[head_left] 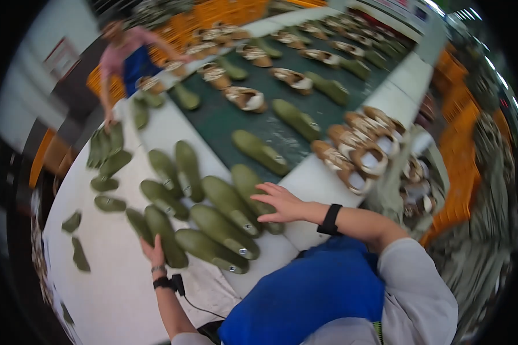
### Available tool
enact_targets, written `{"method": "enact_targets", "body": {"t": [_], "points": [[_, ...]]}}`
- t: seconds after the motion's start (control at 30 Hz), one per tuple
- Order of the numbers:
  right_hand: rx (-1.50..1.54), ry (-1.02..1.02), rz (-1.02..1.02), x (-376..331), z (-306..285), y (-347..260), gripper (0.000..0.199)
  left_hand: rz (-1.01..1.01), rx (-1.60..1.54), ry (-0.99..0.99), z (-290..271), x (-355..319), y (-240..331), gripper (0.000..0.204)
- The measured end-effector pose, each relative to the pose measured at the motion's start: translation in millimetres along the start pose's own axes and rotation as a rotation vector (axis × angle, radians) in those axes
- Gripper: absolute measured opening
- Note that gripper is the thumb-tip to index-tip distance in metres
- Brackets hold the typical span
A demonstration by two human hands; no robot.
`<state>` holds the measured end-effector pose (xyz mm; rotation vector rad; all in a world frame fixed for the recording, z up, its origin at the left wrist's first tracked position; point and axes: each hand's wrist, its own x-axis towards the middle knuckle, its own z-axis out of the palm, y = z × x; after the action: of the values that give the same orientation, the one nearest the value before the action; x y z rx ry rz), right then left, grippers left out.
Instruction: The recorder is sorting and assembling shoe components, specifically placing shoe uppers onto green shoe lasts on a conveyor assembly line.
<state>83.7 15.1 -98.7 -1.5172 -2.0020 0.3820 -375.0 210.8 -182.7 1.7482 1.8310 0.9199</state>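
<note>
Green shoe lasts (223, 198) lie in loose rows on the white tabletop in front of me. My left hand (153, 253) is at the near end of two of them, a slim last (138, 224) and a larger last (166, 237). Its visible fingers are apart and touch their edges; part of the hand is hidden. My right hand (279, 203) is open, fingers spread, over the right side of another green last (247, 187). Between my hands, several more lasts lie side by side, each with a small metal-looking ring at the near end.
A dark green belt (213, 123) carries tan-and-white shoes (244, 98) and more lasts. More such shoes (357, 144) stand at its right edge. At the far left a person (124, 57) in a blue apron reaches toward lasts. Orange crates (457, 155) stand at the right.
</note>
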Motion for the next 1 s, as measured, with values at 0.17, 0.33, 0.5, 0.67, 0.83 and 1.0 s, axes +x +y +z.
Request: {"method": "enact_targets", "body": {"t": [0.17,0.33,0.5,0.67,0.83,1.0], "points": [[0.115,-0.024,0.349,-92,-82,21,0.039,0.261,0.193,-0.136,5,-32,101,0.069],[0.175,-0.04,0.57,-177,-146,27,0.033,0.262,-0.382,-0.603,23,-145,259,0.053],[0.168,0.16,0.562,-222,-177,31,0.026,0.692,-0.024,-1.293,98,-243,381,0.056],[-0.216,0.413,0.434,-234,-199,55,0.034,0.99,0.002,-1.241,207,-266,417,0.054],[-0.276,0.186,0.495,-236,-193,74,0.045,1.186,0.118,-1.151,288,-285,417,0.05],[-0.258,0.152,0.505,-225,-200,78,0.041,1.14,0.189,-1.128,289,-289,390,0.05]]}}
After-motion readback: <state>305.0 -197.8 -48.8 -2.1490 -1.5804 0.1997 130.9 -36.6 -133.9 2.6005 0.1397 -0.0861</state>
